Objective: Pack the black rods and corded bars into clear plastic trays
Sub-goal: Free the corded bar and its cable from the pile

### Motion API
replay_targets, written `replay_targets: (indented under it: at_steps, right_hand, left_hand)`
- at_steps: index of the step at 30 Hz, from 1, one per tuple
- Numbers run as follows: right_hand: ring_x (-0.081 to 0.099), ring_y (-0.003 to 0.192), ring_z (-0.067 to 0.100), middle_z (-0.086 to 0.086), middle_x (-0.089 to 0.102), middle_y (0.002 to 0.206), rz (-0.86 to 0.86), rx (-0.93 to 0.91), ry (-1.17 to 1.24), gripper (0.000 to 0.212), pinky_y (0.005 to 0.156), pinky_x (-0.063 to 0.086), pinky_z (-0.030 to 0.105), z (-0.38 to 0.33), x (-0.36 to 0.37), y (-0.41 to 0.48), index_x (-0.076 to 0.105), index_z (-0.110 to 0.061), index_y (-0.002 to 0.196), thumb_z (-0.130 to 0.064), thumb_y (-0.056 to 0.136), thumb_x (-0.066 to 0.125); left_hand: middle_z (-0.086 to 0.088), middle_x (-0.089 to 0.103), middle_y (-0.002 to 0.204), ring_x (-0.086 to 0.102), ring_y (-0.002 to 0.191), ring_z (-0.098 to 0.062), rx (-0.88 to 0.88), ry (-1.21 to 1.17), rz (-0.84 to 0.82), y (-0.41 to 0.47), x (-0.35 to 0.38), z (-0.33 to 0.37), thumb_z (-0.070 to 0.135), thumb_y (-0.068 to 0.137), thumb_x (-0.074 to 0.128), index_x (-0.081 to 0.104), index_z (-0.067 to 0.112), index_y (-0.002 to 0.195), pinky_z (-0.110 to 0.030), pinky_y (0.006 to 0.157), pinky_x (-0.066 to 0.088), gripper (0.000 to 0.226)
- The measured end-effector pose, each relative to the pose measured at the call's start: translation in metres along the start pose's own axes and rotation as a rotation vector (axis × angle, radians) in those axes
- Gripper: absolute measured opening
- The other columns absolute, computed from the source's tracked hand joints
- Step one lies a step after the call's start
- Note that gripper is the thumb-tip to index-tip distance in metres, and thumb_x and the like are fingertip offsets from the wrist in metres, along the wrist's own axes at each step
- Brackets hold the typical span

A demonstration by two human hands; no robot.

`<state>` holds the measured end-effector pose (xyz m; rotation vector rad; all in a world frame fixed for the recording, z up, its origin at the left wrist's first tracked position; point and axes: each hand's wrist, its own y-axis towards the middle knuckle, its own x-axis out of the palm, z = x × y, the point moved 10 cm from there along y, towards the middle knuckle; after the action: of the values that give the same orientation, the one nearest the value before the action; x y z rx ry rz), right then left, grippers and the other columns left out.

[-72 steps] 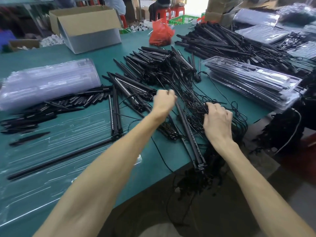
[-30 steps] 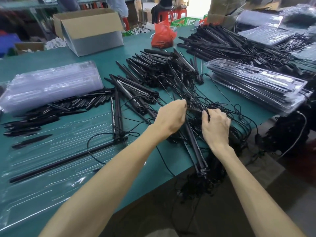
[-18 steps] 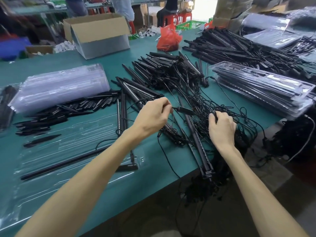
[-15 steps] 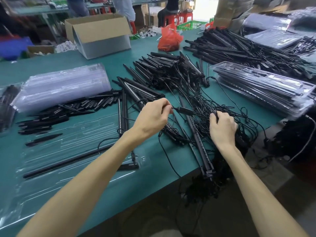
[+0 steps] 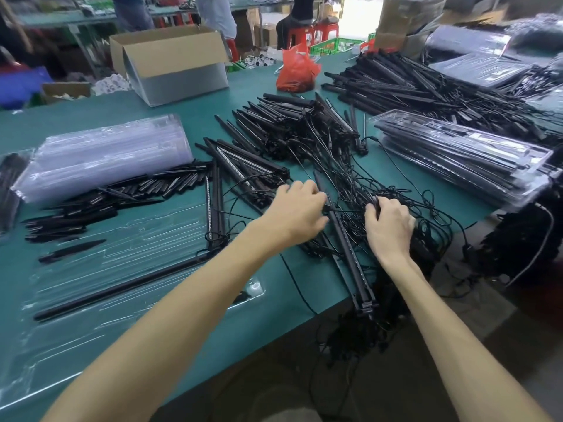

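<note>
Green worktable (image 5: 249, 85), red stools (image 5: 327, 30) beyond

One left hand (image 5: 297, 213), one right hand (image 5: 388, 228), one cardboard box (image 5: 170, 65), one red bag (image 5: 297, 70), countless black rods (image 5: 73, 214).

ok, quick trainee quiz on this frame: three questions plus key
1. True or false: the red bag sits on the table, outside the cardboard box.
2. What does the right hand grip? A) tangled cords B) the red bag C) the cardboard box
3. Fill in: the stack of packed trays lies to the person's ____.
Key: 1 true; 2 A; 3 right.
</note>
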<state>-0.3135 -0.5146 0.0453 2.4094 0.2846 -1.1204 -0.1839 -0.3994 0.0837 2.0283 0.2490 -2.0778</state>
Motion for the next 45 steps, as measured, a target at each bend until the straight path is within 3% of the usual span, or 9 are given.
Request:
replay_targets:
  at_steps: [3,11,15,20,26,31,38,41,45]
  right_hand:
    - [0.052,0.111,0.033,0.014,0.064,0.114,-0.001,-0.004,-0.018,0.030,0.103,0.033,0.047,0.000,0.000,0.000,0.065,-0.007,0.112,-0.027,0.103,0.044]
    - [0.051,0.114,0.033,0.014,0.063,0.117,0.001,-0.014,-0.058,0.032,0.104,0.032,0.048,0.000,0.001,-0.001,0.063,-0.008,0.115,-0.029,0.104,0.042]
    - [0.051,0.113,0.033,0.014,0.063,0.117,0.017,-0.004,-0.012,0.033,0.102,0.030,0.045,0.002,0.001,-0.002,0.064,-0.006,0.113,-0.029,0.105,0.041]
    - [0.050,0.112,0.032,0.013,0.062,0.114,0.004,-0.002,0.067,0.034,0.100,0.029,0.043,0.004,0.002,-0.001,0.063,-0.005,0.108,-0.030,0.105,0.040]
    - [0.051,0.104,0.031,0.012,0.062,0.106,0.009,-0.008,0.123,0.030,0.098,0.033,0.045,0.000,-0.001,-0.002,0.060,-0.008,0.094,-0.028,0.105,0.040]
    - [0.053,0.099,0.026,0.010,0.060,0.107,0.019,-0.014,0.185,0.028,0.092,0.042,0.044,-0.002,-0.005,-0.002,0.059,-0.003,0.102,-0.024,0.106,0.041]
    - [0.052,0.111,0.023,0.009,0.059,0.122,0.050,-0.059,0.143,0.031,0.092,0.042,0.032,-0.009,-0.007,-0.002,0.058,-0.003,0.124,-0.022,0.106,0.042]
    - [0.050,0.112,0.022,0.009,0.058,0.121,0.087,-0.027,0.112,0.029,0.089,0.038,0.029,0.002,-0.017,0.005,0.059,-0.005,0.124,-0.021,0.105,0.046]
    - [0.053,0.109,0.024,0.010,0.060,0.118,0.067,-0.075,0.041,0.026,0.091,0.045,0.036,-0.015,-0.009,0.005,0.059,-0.004,0.123,-0.016,0.104,0.045]
  left_hand:
    - [-0.009,0.057,0.124,0.054,0.117,-0.031,0.084,0.108,0.023,0.019,0.016,0.034,0.043,0.100,0.052,0.055,0.012,0.126,-0.047,0.108,0.036,0.041]
    - [-0.005,0.039,0.094,0.051,0.075,-0.028,0.132,-0.067,0.162,0.036,0.022,0.054,0.000,0.093,0.054,0.057,0.010,0.098,-0.039,0.062,0.038,0.012]
    - [-0.002,0.041,0.092,0.055,0.069,-0.031,0.099,-0.217,0.179,0.029,0.022,0.049,0.022,0.103,0.051,0.059,0.009,0.093,-0.042,0.062,0.046,0.019]
    - [-0.004,0.072,0.085,0.067,0.081,-0.026,-0.115,-0.689,0.118,0.021,0.029,0.026,0.024,0.100,0.054,0.071,0.016,0.082,-0.038,0.080,0.056,0.027]
    - [0.003,0.047,0.056,0.032,0.040,-0.008,-0.432,-1.410,-0.100,-0.001,0.050,0.018,0.021,0.103,0.053,0.069,0.006,0.081,-0.018,0.037,0.027,0.030]
    - [0.005,0.033,0.061,0.022,0.037,-0.001,-0.583,-1.959,-0.332,-0.034,0.065,0.016,0.016,0.107,0.043,0.055,0.007,0.085,-0.012,0.032,0.015,0.027]
    - [0.007,0.035,0.058,0.021,0.041,-0.003,-0.529,-1.718,-0.255,-0.048,0.047,-0.023,0.014,0.105,0.046,0.058,0.009,0.084,-0.014,0.033,0.016,0.024]
    - [0.008,0.032,0.057,0.020,0.040,-0.003,-0.619,-1.721,-0.063,-0.061,0.033,-0.082,0.008,0.100,0.050,0.056,0.013,0.088,-0.014,0.032,0.014,0.014]
    - [0.007,0.032,0.056,0.018,0.036,-0.001,-0.590,-1.640,-0.014,-0.090,0.018,-0.147,0.017,0.105,0.044,0.053,0.012,0.081,-0.013,0.028,0.015,0.027]
